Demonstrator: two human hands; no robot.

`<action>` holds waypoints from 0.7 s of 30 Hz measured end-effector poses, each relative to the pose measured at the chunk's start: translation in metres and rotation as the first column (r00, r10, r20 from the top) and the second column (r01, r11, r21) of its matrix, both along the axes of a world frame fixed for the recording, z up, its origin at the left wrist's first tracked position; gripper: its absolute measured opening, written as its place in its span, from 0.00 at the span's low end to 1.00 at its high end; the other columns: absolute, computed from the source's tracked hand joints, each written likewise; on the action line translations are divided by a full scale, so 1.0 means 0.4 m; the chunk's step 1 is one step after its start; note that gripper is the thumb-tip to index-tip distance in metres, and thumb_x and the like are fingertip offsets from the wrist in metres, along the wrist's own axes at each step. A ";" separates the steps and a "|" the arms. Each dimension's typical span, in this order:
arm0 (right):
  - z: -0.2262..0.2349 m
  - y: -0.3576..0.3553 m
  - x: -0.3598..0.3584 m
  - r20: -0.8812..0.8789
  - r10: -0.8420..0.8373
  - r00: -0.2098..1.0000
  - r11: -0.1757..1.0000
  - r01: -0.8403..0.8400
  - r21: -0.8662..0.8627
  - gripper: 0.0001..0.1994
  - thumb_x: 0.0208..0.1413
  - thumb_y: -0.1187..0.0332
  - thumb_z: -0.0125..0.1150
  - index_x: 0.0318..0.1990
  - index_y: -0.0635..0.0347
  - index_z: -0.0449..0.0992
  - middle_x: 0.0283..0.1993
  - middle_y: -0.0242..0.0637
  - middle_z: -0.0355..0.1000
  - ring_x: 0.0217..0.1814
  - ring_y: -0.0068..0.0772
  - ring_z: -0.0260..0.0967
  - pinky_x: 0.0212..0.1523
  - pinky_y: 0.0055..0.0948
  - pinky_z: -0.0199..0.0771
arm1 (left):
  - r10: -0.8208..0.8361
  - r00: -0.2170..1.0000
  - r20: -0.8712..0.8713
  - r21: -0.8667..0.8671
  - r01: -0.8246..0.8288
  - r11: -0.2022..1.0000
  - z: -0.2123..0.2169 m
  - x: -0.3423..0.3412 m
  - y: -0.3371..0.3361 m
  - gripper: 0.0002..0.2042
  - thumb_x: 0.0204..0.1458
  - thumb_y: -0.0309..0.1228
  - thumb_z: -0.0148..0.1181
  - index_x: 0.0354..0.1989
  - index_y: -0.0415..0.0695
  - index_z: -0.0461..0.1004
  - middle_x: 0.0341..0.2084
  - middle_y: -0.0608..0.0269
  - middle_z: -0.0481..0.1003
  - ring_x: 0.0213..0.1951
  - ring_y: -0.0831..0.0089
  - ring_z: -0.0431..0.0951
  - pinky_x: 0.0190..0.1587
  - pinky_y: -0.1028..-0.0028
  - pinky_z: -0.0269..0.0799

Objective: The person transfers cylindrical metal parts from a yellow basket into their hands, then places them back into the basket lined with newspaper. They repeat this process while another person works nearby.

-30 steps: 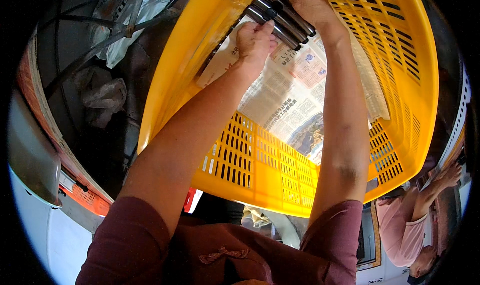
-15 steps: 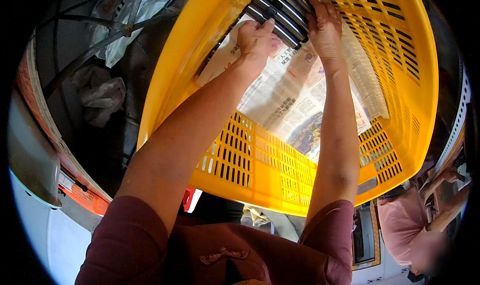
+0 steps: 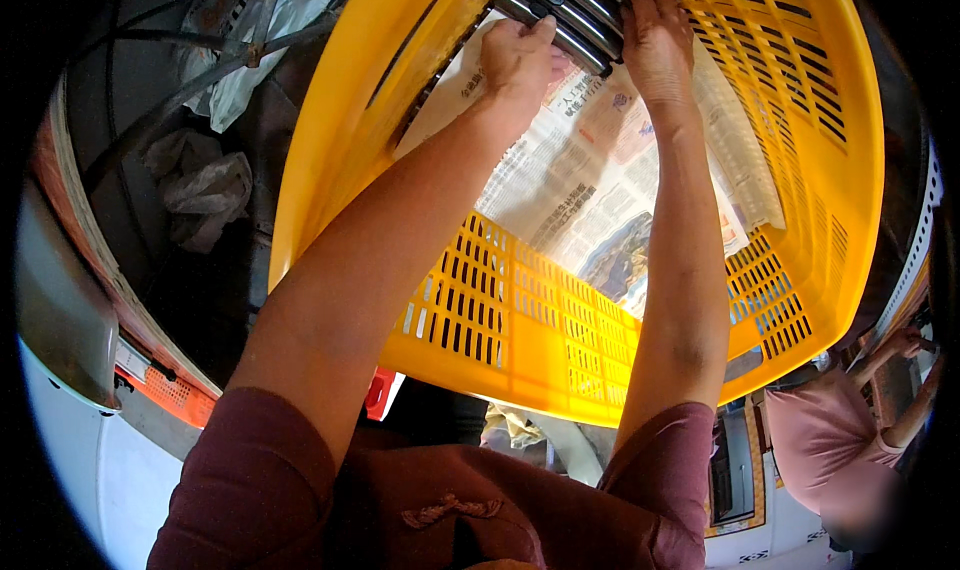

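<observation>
Shiny metal rods (image 3: 566, 22), some with dark round fittings, lie side by side at the far end of a yellow plastic basket (image 3: 480, 375). Under them a printed newspaper sheet (image 3: 560, 185) lines the basket floor. My left hand (image 3: 520, 62) is closed at the near side of the row, its thumb against the nearest rod and its other fingers curled, partly hidden. At the rods' right ends is my right hand (image 3: 659, 50), with bent fingers against them; its fingertips are partly hidden.
Slotted basket walls rise around both forearms. To the left are dark metal bars (image 3: 185, 82), a white plastic bag (image 3: 262, 45) and a crumpled pale bag (image 3: 205, 192). Another person in a pink shirt (image 3: 825, 435) is at the lower right, arms stretched out.
Both hands and the rods have shifted slightly upward in the view. The basket appears a little higher too. My hands stay at the rods.
</observation>
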State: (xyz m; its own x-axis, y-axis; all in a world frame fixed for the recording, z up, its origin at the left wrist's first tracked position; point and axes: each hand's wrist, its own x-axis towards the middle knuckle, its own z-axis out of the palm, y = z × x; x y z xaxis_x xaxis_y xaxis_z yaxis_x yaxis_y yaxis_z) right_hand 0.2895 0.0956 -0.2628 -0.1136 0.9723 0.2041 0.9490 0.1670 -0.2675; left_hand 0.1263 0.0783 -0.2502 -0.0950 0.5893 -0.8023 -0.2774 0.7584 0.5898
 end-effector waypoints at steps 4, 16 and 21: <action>0.023 -0.015 -0.008 -0.027 -0.011 1.000 1.000 0.010 -0.004 0.16 0.55 0.69 0.56 0.52 0.54 0.72 0.49 0.44 0.71 0.51 0.48 0.68 0.51 0.42 0.68 | -0.056 0.998 -0.031 -0.005 0.056 0.998 -0.006 -0.002 0.001 0.13 0.55 0.31 0.57 0.39 0.33 0.66 0.26 0.47 0.75 0.28 0.61 0.79 0.31 0.69 0.80; 0.025 -0.028 -0.019 0.003 -0.070 0.998 0.992 0.070 -0.109 0.20 0.54 0.69 0.57 0.56 0.47 0.69 0.56 0.41 0.67 0.56 0.49 0.63 0.58 0.42 0.63 | -0.218 0.976 -0.027 -0.112 0.214 0.970 0.090 -0.081 -0.083 0.15 0.57 0.34 0.54 0.44 0.32 0.66 0.37 0.46 0.74 0.36 0.59 0.78 0.40 0.67 0.77; 0.051 -0.018 -0.025 -0.033 -0.041 0.999 0.970 0.032 -0.242 0.23 0.52 0.65 0.60 0.57 0.42 0.69 0.59 0.47 0.64 0.60 0.52 0.60 0.61 0.41 0.58 | -0.386 0.922 0.001 -0.118 0.384 0.916 0.239 -0.114 -0.121 0.10 0.58 0.33 0.52 0.40 0.38 0.68 0.37 0.51 0.75 0.35 0.65 0.78 0.38 0.70 0.75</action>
